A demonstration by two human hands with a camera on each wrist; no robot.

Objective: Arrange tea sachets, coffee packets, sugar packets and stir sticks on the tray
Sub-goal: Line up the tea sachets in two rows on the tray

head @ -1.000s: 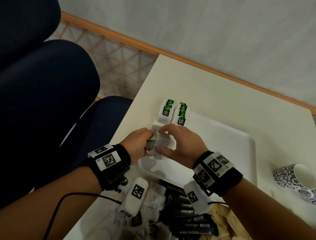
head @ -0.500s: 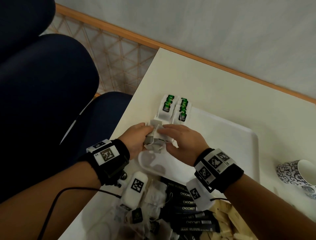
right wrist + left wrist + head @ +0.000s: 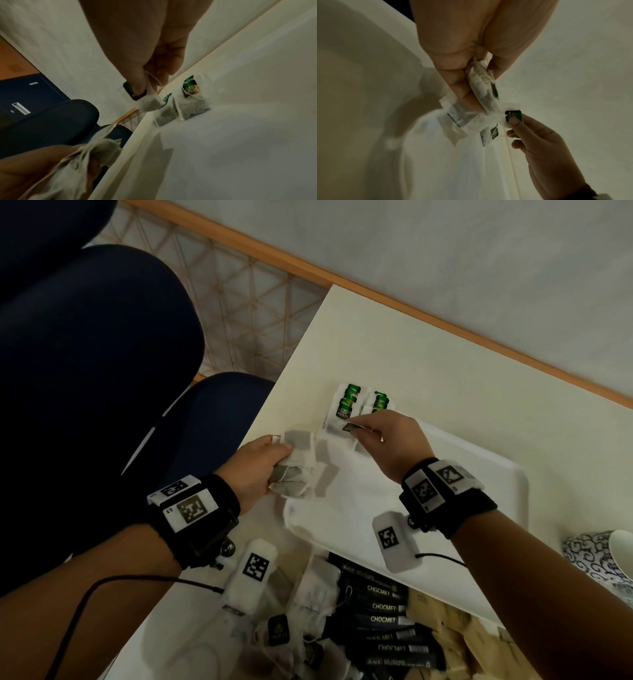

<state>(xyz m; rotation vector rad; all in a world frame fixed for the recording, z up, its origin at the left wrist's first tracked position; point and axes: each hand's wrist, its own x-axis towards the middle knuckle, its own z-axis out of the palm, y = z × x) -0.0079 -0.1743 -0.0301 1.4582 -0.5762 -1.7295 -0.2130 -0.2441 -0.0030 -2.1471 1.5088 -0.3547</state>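
A white tray (image 3: 479, 474) lies on the pale table. Two overlapping rows of tea sachets with green tags (image 3: 347, 405) (image 3: 192, 102) lie at its far left corner. My left hand (image 3: 260, 463) grips a bunch of tea sachets (image 3: 298, 470) (image 3: 481, 86) over the tray's left edge. My right hand (image 3: 387, 440) pinches one tea sachet by its green tag (image 3: 352, 428) (image 3: 135, 92) (image 3: 512, 116), just in front of the rows. Black coffee packets (image 3: 383, 611), loose tea sachets (image 3: 315, 594) and tan packets (image 3: 445, 628) lie heaped before the tray.
A blue-patterned cup (image 3: 603, 553) stands right of the tray. A dark blue chair (image 3: 102, 371) sits left of the table, whose left edge runs close to my left hand. A wood-trimmed wall (image 3: 445, 313) borders the far side.
My hands, which met over the bunch of sachets, have parted. The right hand drew one sachet out and carried it to the rows; the left stays on the bunch.
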